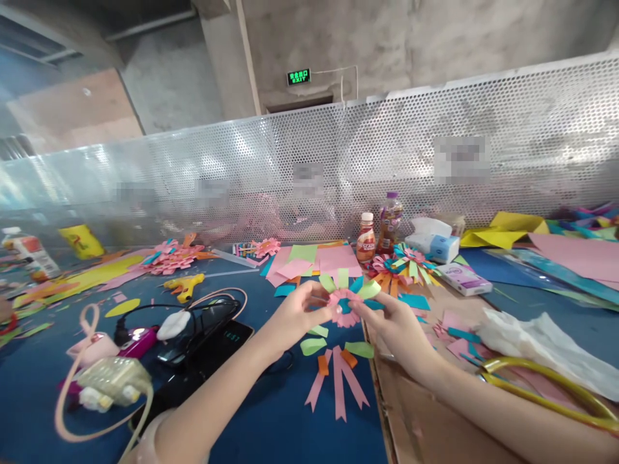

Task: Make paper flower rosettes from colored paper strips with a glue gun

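Note:
Both my hands hold a small paper flower (pixel 344 298) above the blue table (pixel 271 419). The flower has a pink centre, light green petals and a bit of blue. My left hand (pixel 296 312) pinches its left side, and my right hand (pixel 394 325) pinches its right side. Below the flower, loose paper pieces lie on the table: green petals (pixel 313 345), orange bits (pixel 323 365) and pink strips (pixel 338 383).
A finished multicolour paper flower (pixel 403 263) lies behind, near two bottles (pixel 377 233) and a tissue pack (pixel 435 243). At left are a yellow glue gun (pixel 186 287), a phone (pixel 213 345), chargers and cables (pixel 109 380). Yellow-handled scissors (pixel 541 386) lie at right on cardboard (pixel 416 419). A perforated metal screen (pixel 387 161) closes the back.

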{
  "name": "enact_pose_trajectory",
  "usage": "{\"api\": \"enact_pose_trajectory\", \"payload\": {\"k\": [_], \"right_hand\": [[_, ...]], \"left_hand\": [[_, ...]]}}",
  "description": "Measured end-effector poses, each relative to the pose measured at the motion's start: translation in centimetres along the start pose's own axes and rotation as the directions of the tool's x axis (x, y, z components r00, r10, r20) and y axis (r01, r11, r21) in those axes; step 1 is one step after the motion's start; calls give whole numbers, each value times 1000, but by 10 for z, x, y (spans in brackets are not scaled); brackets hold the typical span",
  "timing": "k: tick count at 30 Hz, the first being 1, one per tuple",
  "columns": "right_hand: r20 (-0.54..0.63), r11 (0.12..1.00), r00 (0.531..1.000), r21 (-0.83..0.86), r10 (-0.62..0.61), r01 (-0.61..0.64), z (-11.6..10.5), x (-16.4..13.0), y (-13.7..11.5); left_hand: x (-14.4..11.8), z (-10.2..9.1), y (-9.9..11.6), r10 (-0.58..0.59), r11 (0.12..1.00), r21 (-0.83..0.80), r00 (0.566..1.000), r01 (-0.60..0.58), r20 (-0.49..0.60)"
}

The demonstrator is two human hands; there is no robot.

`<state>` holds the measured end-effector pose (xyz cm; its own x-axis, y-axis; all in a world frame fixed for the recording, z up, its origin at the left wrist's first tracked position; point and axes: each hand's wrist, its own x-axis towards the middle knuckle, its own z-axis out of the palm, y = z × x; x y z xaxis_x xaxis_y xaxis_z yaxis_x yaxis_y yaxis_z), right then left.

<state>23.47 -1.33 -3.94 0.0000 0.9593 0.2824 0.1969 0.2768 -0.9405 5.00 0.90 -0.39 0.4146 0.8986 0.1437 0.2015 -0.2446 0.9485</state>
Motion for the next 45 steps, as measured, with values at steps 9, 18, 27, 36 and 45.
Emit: {"api": "enact_pose_trajectory", "payload": {"k": [9, 18, 27, 36, 45], "right_hand": [[51, 951, 984, 252, 173, -181, 1, 3, 0], [-36, 969, 991, 216, 131, -120, -3, 11, 10], [136, 979, 978, 106, 156, -171, -6, 23, 31], [-194, 989, 977, -96, 91, -111, -9, 31, 46], [-265, 979, 945, -20, 192, -204, -12, 26, 34]], "left_hand": [[2, 2, -7, -59, 997, -53, 996, 55, -68], [7, 1, -13, -129, 980, -173, 981, 102, -148], [8, -2, -10, -144, 989, -71, 946, 129, -289], [13, -10, -22, 38, 930, 363, 965, 61, -261], [13, -43, -26, -37, 808, 590, 998, -5, 59]]}}
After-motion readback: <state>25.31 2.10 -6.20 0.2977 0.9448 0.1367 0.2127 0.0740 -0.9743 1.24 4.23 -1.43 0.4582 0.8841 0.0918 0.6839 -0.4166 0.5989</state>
